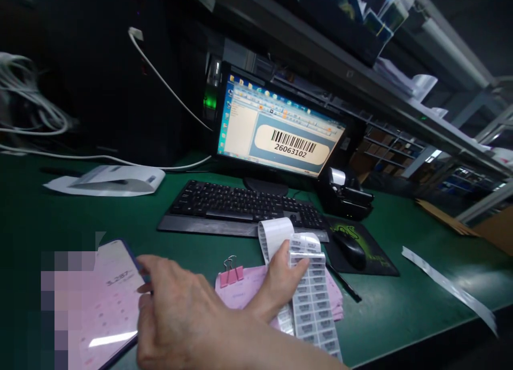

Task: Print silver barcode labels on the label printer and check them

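Observation:
My left hand (pixel 280 282) pinches a sheet of small barcode labels (pixel 315 300) between thumb and fingers; the sheet's top curls over backwards. My right hand (pixel 176 311) reaches across in front of the left wrist. Its fingers are loosely spread, with the tips at the right edge of a phone (pixel 106 300) lying on the green table. The phone's lit screen shows a number pad. Under the labels lies a stack of pink papers (pixel 244 290) held by a pink binder clip (pixel 230 274).
A black keyboard (pixel 240 204) and a monitor (pixel 280 129) showing a barcode stand behind. A label printer (pixel 347 193), a mouse (pixel 350 249) on its pad and a pen (pixel 344 284) sit to the right. A white backing strip (pixel 449 287) and a white device (pixel 108 180) are also there.

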### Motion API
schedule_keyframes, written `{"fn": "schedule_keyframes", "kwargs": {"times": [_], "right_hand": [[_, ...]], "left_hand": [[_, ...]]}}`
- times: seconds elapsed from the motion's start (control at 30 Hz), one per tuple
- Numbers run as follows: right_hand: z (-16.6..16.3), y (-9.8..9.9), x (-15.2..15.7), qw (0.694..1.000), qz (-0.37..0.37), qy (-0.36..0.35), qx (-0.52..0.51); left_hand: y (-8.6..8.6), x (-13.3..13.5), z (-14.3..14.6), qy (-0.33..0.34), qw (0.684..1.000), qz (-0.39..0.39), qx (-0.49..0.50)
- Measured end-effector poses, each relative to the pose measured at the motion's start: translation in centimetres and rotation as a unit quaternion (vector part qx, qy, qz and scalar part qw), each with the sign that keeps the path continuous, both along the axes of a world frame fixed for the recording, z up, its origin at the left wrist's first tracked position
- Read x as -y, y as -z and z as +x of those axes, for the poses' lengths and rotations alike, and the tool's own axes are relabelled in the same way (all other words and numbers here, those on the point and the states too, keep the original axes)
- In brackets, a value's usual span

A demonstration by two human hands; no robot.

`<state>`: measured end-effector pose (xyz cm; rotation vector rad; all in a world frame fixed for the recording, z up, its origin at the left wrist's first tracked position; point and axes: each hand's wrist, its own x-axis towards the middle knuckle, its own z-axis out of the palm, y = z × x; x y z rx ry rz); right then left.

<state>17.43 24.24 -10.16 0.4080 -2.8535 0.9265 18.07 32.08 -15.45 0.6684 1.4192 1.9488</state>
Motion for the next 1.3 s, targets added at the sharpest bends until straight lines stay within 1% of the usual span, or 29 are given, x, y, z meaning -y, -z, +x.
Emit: {"fn": "schedule_keyframes", "kwargs": {"times": [0.1,0.2,0.37,0.53,0.67,0.77,0.87,1.07,1.3], "right_hand": [[0.1,0.1,0.0,1.000,0.001,-0.002,-0.009],[0.2,-0.4,-0.1,1.000,-0.003,-0.008,-0.001],[0.1,-0.7,-0.4,0.999,-0.019,-0.024,0.008],[0.1,0.5,0.0,0.997,-0.073,-0.029,-0.026],[0.0,1.8,0.3,0.991,-0.126,-0.044,-0.021],[0.0,2.4,0.3,0.988,-0.136,-0.076,0.001],[0.1,2.7,0.3,0.988,-0.122,-0.095,0.025],[0.3,2.8,0.3,0.989,-0.098,-0.102,0.043],[0.6,2.7,0.1,0.987,-0.102,-0.115,0.054]], "left_hand": [[-0.3,0.1,0.0,-0.001,1.000,0.001,-0.001],[-0.4,0.3,0.1,0.002,1.000,-0.003,0.005],[0.0,0.1,0.0,-0.005,1.000,-0.005,-0.021],[0.1,0.0,0.3,-0.028,0.997,-0.031,-0.068],[0.3,0.0,0.3,-0.056,0.992,-0.074,-0.081],[0.8,0.0,0.2,-0.023,0.989,-0.117,-0.085],[1.1,0.2,0.2,-0.002,0.985,-0.145,-0.095],[1.1,0.3,0.3,0.025,0.986,-0.145,-0.078],[1.0,0.6,0.2,0.041,0.983,-0.161,-0.076]]}}
